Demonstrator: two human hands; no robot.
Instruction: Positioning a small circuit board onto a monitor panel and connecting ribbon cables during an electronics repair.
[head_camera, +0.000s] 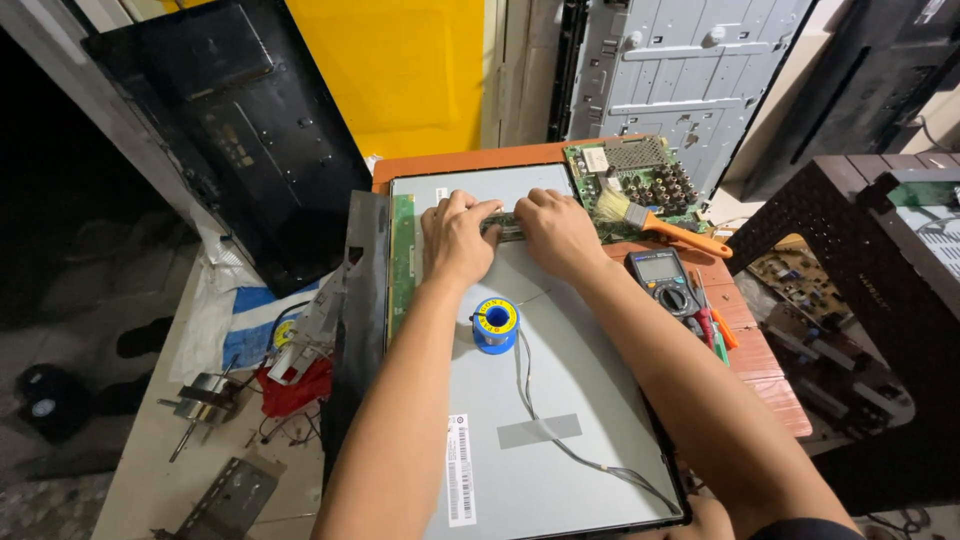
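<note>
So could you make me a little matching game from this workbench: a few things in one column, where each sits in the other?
Things:
1. solder spool
2. brush
3. multimeter
4. small circuit strip

Places:
A. lying across the green circuit board
B. held between the left hand and right hand
C. standing on the grey panel, below the hands
D. on the orange table, right of the panel

Pairs: 1-C, 2-A, 3-D, 4-B

I see my left hand (455, 237) and right hand (555, 232) meeting on a small board (507, 227) at frame centre atop the panel (560, 400), the solder spool (495, 325) just below them, the circuit board (630, 180), brush (660, 228) and multimeter (664, 280) to the right.
</note>
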